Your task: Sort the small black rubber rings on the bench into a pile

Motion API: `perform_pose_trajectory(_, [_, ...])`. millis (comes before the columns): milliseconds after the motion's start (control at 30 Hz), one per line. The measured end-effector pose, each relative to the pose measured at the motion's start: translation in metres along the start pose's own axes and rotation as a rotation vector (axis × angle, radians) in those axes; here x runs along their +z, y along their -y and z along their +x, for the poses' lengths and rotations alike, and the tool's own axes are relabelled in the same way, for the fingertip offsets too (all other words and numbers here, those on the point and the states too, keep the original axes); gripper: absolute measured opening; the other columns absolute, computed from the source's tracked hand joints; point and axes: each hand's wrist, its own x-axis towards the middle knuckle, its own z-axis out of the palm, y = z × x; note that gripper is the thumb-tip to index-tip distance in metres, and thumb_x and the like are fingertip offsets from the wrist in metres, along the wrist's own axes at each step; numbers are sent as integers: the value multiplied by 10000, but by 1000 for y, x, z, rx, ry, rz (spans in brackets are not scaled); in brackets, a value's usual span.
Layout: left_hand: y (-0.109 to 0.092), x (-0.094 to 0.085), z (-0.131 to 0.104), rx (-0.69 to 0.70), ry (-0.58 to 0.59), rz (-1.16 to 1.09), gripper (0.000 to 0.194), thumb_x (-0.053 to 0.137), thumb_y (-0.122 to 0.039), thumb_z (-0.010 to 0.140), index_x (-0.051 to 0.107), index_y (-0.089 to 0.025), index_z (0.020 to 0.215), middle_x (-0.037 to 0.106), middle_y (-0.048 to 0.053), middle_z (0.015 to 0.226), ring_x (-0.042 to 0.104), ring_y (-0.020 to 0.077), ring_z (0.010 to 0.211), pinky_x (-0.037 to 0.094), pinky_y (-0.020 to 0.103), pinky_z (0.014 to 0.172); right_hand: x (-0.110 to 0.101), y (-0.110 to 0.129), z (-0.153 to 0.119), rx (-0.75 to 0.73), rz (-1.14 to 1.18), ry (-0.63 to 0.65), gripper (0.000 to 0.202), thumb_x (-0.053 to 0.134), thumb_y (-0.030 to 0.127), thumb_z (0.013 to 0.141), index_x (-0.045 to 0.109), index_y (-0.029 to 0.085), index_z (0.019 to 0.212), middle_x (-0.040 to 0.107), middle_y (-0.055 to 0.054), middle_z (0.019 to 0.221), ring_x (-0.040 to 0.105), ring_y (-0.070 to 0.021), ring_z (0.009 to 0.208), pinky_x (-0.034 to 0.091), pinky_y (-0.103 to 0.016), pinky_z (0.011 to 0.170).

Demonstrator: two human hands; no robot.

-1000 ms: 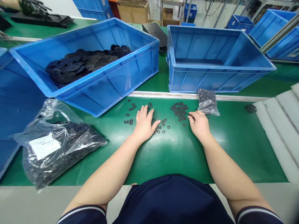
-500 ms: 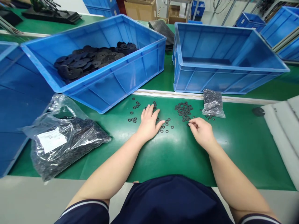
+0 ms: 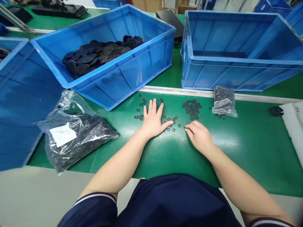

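Note:
My left hand point(image 3: 153, 122) lies flat on the green worktop with its fingers spread, among scattered small black rings point(image 3: 174, 130), partly covering some. My right hand point(image 3: 198, 135) is closed in a pinch just right of these rings. A dark bit at its fingertips looks like one black ring point(image 3: 185, 127), mostly hidden. Just beyond the right hand is a denser pile of the same rings point(image 3: 192, 107). To its right, a small clear bag point(image 3: 224, 100) of black parts leans near the white strip, with a few loose rings beside it.
A large clear bag point(image 3: 80, 138) of black parts lies at left. Behind, a blue crate point(image 3: 123, 80) holds black discs, and another blue crate point(image 3: 217, 74) stands at right. A black disc point(image 3: 276, 111) touches white padding point(image 3: 294, 126) at far right.
My right hand has moved left, away from the dense pile toward the scattered rings, still pinched. My left hand stays in place with its fingers spread wider. The view has shifted slightly.

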Motion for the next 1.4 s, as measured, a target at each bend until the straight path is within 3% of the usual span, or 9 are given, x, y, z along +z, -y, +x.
perform_pose_trajectory(233, [-2,1,1,-24,-20,13,949,480,-739,883,294,-96,1557,92,241,1652,51,392,1541,89,623,1213,10,12,15,-53,69,-63,207,511,254,985,710,198,983,667,-86,916,635,-215,888,532,-349,833])
perform_pose_trajectory(433, [0,5,1,-18,-29,29,877,402,-710,933,297,-101,1555,107,234,1653,62,381,1543,91,614,1216,17,14,17,-74,-5,-54,222,508,236,985,727,195,989,665,-82,909,619,-215,891,522,-350,838])
perform_pose_trajectory(767, [0,6,1,-6,-41,22,857,422,-688,937,317,-95,1547,121,244,1648,85,391,1538,103,627,1211,15,35,5,-101,-355,1,284,482,192,975,726,190,1119,644,-123,893,505,-241,839,429,-381,726])
perform_pose_trajectory(933, [2,6,1,-2,-52,26,839,428,-669,942,334,-88,1540,134,251,1643,93,399,1536,107,635,1207,7,8,12,101,-256,-114,288,469,263,990,750,198,993,641,-118,879,503,-247,836,425,-400,766])
perform_pose_trajectory(1133, [2,7,2,-3,-32,32,845,420,-670,945,333,-81,1543,126,262,1640,94,407,1533,116,636,1207,-19,-43,8,256,-181,-335,301,493,317,956,718,161,1082,662,-124,935,577,-269,901,472,-432,884])
perform_pose_trajectory(1300, [1,8,2,0,-39,36,846,428,-665,946,328,-75,1544,122,269,1638,82,410,1534,108,641,1206,-24,-68,11,339,-116,-293,228,539,306,894,718,169,924,646,-105,859,590,-253,825,489,-409,816])
perform_pose_trajectory(1400, [-2,6,0,10,-31,38,828,412,-646,960,315,-71,1549,101,273,1640,63,412,1534,85,651,1202,-22,-69,14,327,-91,-286,225,559,310,876,720,176,957,646,-92,851,585,-246,815,492,-398,795])
